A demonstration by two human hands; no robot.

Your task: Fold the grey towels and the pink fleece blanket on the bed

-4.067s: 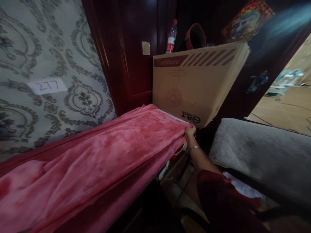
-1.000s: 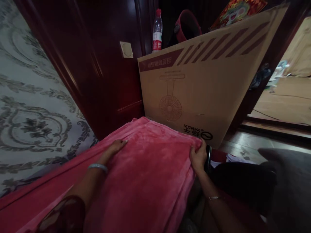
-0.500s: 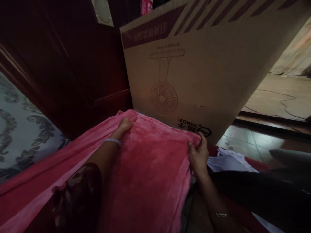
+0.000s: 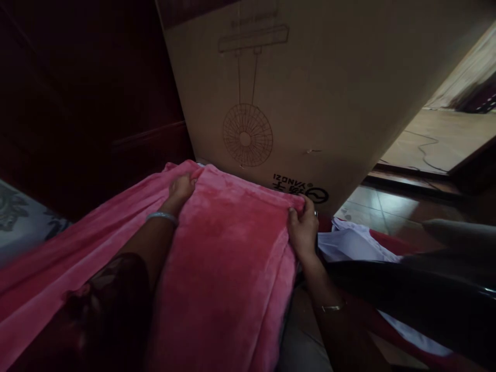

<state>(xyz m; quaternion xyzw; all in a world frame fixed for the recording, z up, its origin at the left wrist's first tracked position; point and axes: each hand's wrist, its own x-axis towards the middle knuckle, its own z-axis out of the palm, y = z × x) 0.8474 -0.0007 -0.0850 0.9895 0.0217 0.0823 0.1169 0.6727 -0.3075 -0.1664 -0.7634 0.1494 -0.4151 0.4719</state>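
A pink plush blanket (image 4: 228, 248) is spread in front of me, its right part lying in folded layers and its left part trailing off in long creases. My left hand (image 4: 181, 189) is closed on the blanket near its far edge, with the fingertips partly tucked into the fabric. At the far right corner, my right hand (image 4: 303, 227) pinches the blanket between thumb and fingers. Both arms reach forward across the cloth, the left one with a pale bangle at the wrist.
A large cardboard box (image 4: 310, 98) printed with a fan stands right behind the blanket. Dark red panelling (image 4: 89, 103) rises at the left. On the right are a white cloth (image 4: 352, 243), a glossy black curved object (image 4: 406, 294) and a tiled floor (image 4: 372, 206).
The view has tilted down and shifted, so the box's top edge is out of sight. Both hands keep their grip on the blanket's far edge, and its layout looks nearly the same.
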